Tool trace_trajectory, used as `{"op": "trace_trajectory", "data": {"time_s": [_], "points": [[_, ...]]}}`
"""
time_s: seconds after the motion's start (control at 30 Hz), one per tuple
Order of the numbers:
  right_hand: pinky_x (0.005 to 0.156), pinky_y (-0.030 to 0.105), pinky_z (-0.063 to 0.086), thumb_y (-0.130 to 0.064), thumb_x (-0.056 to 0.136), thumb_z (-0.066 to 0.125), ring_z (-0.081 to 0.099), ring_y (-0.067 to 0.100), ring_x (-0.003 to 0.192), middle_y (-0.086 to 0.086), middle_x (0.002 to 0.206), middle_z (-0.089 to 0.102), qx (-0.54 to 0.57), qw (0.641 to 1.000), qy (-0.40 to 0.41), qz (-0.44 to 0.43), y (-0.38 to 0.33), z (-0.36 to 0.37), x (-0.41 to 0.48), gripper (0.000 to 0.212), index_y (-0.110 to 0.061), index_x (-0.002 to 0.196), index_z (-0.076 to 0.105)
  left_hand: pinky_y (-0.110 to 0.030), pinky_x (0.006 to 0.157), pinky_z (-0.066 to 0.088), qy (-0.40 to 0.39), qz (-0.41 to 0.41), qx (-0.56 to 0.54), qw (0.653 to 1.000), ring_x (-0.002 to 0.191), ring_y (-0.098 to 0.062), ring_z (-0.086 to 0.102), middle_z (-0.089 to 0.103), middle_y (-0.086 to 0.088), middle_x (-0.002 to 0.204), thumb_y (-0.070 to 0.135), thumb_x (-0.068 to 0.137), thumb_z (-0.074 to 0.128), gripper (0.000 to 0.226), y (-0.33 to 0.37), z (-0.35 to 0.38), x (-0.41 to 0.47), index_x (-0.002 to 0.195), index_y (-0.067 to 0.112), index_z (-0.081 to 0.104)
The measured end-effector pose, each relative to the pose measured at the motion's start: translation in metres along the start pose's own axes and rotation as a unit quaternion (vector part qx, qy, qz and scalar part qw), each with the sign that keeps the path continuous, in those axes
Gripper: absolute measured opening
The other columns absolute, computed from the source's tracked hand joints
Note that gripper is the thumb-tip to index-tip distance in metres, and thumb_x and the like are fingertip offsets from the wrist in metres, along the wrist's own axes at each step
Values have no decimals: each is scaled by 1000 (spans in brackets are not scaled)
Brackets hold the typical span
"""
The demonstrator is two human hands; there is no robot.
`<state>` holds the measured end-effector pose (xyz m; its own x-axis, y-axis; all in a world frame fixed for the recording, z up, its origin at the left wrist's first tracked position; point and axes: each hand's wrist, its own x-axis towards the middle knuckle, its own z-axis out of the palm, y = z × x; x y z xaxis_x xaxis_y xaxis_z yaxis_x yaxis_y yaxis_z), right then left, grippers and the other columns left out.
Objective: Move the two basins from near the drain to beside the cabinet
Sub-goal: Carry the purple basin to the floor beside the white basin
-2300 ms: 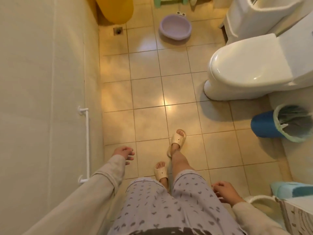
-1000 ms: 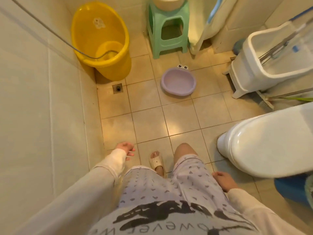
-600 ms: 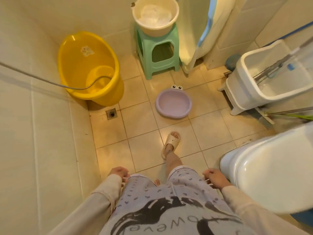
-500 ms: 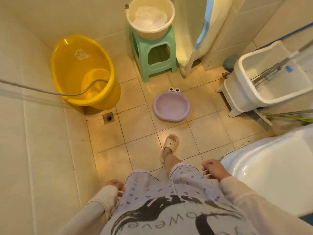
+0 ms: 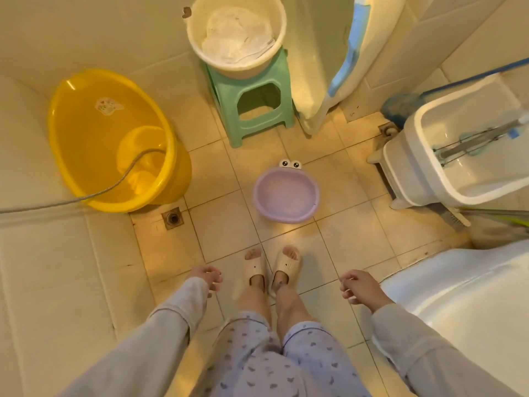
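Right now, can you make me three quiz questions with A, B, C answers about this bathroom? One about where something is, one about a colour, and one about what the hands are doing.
1. Where is the cream bucket?
A. On the green stool
B. Inside the yellow tub
C. On the floor by the drain

2. What colour is the small basin with the googly eyes?
A. Red
B. Light purple
C. Black

3. What are the left hand and right hand doing?
A. Both lifting the basin
B. One gripping the hose
C. Both empty

Answers:
1. A, its bottom rests on the stool's seat.
2. B, its bowl is pale lilac.
3. C, both hang beside the legs with loose fingers touching nothing.
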<state>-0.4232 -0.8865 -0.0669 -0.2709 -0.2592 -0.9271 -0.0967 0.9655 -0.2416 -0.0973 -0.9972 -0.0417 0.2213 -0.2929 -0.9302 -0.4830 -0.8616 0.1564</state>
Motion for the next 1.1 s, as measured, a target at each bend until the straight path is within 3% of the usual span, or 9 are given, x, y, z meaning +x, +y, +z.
{"op": "trace_trajectory", "data": {"time_s": [0.27, 0.4, 0.5, 0.57, 0.67, 0.8, 0.93, 1.0, 1.1], "points": [[44, 22, 38, -1, 88, 47, 50, 20, 54, 12, 68, 58, 52, 997, 14, 58, -17, 13, 131, 14, -4, 87, 61, -22, 53, 38, 6, 72, 111, 991, 65, -15, 54, 63, -9, 89, 6, 90, 45, 15, 103, 39, 139, 96, 8, 58], [42, 20, 39, -2, 88, 47, 51, 20, 54, 11, 69, 58, 53, 996, 36, 68, -16, 38, 257, 19, 1, 99, 62, -27, 69, 44, 13, 100, 158, 982, 83, -23, 60, 70, -16, 105, 9, 87, 49, 19, 122, 80, 266, 100, 6, 63], [57, 30, 49, -7, 85, 48, 61, 28, 70, 14, 84, 64, -20, 998, 43, 51, -20, 56, 340, 22, -4, 101, 63, -34, 87, 46, 31, 94, 203, 974, 107, -32, 60, 66, -16, 116, 12, 87, 50, 28, 128, 112, 344, 111, 6, 63], [77, 39, 54, -10, 84, 51, 64, 34, 91, 18, 98, 66, -55, 996, 65, 28, -29, 64, 395, 24, -8, 106, 61, -30, 82, 41, 43, 97, 211, 972, 113, -32, 56, 62, -15, 123, 15, 87, 50, 34, 132, 133, 387, 119, 8, 59], [95, 46, 49, -15, 84, 57, 58, 32, 108, 21, 120, 62, -26, 994, 103, 13, -41, 68, 472, 42, -6, 125, 51, -27, 79, 34, 65, 101, 197, 973, 120, -31, 51, 53, -16, 134, 17, 87, 49, 47, 141, 156, 447, 132, 6, 47], [106, 45, 39, -19, 84, 64, 46, 32, 128, 15, 143, 44, 77, 989, 130, 4, -54, 70, 531, 70, -8, 143, 28, -37, 85, 43, 41, 67, 115, 990, 112, -32, 52, 49, -17, 133, 17, 89, 50, 58, 158, 173, 494, 140, 1, 29], [96, 44, 44, -1, 83, 62, 51, 34, 123, 16, 139, 50, 136, 981, 135, -11, -61, 69, 545, 64, -5, 141, 33, -44, 94, 44, -29, 39, 26, 999, 101, -27, 49, 49, -12, 121, 11, 88, 50, 56, 164, 178, 508, 140, 9, 30], [91, 44, 48, 4, 82, 63, 54, 35, 118, 17, 132, 56, 159, 979, 129, 0, -63, 67, 529, 56, -1, 135, 43, -43, 90, 47, -14, 42, 17, 999, 103, -29, 53, 52, -15, 125, 2, 87, 49, 51, 165, 171, 501, 137, 5, 38], [80, 39, 50, 4, 83, 62, 59, 26, 99, 14, 113, 60, 224, 971, 76, 37, -56, 63, 475, 49, 3, 130, 49, -37, 86, 48, -11, 4, -6, 1000, 100, -26, 53, 56, -13, 107, -4, 87, 51, 42, 161, 145, 467, 129, -3, 49]]}}
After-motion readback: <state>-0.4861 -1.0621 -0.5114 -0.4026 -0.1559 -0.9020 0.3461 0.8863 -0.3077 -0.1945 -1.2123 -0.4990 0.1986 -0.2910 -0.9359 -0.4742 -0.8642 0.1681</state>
